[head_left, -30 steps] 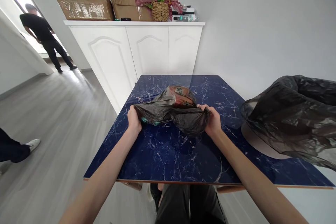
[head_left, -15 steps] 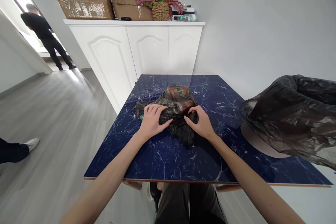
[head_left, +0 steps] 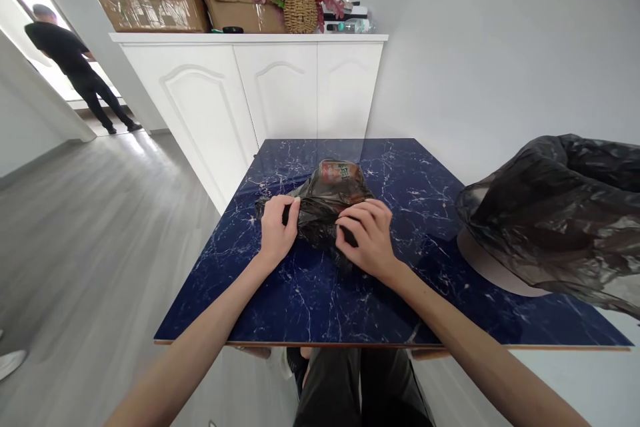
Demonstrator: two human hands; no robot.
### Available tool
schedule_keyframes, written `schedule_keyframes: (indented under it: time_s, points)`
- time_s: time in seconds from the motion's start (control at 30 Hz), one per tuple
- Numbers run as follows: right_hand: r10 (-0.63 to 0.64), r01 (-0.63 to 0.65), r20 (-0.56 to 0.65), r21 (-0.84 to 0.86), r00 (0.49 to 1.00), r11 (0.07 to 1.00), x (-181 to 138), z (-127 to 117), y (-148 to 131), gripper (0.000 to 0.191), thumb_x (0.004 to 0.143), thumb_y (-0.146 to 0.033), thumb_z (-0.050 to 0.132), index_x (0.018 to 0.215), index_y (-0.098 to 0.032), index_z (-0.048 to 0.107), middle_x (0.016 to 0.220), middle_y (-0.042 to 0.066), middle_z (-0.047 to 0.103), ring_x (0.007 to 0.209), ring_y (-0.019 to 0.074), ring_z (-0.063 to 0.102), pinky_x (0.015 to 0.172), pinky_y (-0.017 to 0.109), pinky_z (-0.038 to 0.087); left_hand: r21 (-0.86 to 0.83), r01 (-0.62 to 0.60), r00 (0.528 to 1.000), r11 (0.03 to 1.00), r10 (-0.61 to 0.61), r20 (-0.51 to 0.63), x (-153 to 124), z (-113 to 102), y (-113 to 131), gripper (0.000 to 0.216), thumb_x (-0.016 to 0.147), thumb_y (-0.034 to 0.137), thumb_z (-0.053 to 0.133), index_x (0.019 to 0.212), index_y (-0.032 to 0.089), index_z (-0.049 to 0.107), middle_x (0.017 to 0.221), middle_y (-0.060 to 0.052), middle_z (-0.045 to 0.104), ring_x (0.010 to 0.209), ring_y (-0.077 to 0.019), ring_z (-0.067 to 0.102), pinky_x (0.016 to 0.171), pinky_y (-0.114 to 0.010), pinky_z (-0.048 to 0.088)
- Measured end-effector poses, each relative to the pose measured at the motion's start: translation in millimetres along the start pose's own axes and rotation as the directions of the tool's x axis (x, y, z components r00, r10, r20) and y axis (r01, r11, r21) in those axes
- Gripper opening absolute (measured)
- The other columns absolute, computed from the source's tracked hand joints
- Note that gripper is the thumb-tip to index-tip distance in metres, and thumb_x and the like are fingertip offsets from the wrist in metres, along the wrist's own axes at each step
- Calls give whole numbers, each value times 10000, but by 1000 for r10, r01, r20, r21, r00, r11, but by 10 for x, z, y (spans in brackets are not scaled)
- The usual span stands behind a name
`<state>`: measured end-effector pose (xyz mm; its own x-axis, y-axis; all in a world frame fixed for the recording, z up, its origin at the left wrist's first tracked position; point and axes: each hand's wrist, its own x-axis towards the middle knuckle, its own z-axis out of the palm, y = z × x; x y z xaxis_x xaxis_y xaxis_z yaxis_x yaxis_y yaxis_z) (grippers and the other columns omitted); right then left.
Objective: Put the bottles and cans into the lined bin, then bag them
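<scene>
left hand (head_left: 279,230): 1, grip pinching left bag (head_left: 318,213)
right hand (head_left: 370,237): 1, grip pinching left bag
right bag (head_left: 555,213): 1
surface (head_left: 305,310): 1

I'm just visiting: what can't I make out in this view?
In the head view:
Reddish item: full shape hidden by the dark bag around it; its lettering is too small to read.
Bag folds behind the right hand: covered by that hand.
Pale container's inside: hidden by its dark liner; the liner is cut by the right edge.
Pale shoe: cut by the left edge.
</scene>
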<state>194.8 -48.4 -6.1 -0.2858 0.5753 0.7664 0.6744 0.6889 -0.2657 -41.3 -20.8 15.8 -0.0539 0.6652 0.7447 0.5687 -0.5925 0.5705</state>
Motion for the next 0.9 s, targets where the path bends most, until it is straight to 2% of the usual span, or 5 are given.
schedule_keyframes:
  time_s: [0.2,0.4,0.53,0.63,0.9]
  points:
    - [-339,280,273,236,900,931,-17,147,-153,605,1075,-122,379,1666,-247,409,1533,105,641,1432,247,603,1215,509,526,0,31,996,1000,-31,-87,41,-28,7,388,1128,529,440,967,231,629,883,-35,666,805,-205,624,789,-333,471]
    - [-174,165,279,56,945,985,-33,193,-49,677,1051,-57,308,1720,-159,294,1601,185,565,1502,304,541,1211,530,517,223,-222,969,949,241,-60,17,-70,-35,127,1083,313,532,1060,239,633,1000,-82,677,979,-256,649,942,-433,481]
    - [-102,105,256,1,961,994,-20,169,-12,740,1041,-53,306,1757,-190,179,1748,189,354,1580,319,439,1221,524,504,219,-578,816,786,561,137,-123,14,58,184,945,173,641,1070,306,668,1027,-50,695,954,-241,684,940,-453,502]
    - [-77,79,250,4,965,997,-10,147,-8,712,1075,-133,316,1763,-212,147,1796,170,243,1459,310,585,1082,464,612,70,-700,679,710,632,375,-196,116,170,250,958,150,564,1136,297,660,1093,-53,748,997,-232,730,960,-443,540]
    - [191,-146,227,-199,955,969,9,103,54,575,1091,-258,313,1639,-231,485,1715,130,440,784,210,759,559,326,575,293,-356,908,887,254,332,-83,161,33,293,1104,278,439,1309,197,631,1329,-169,715,1171,-313,730,958,-439,540]
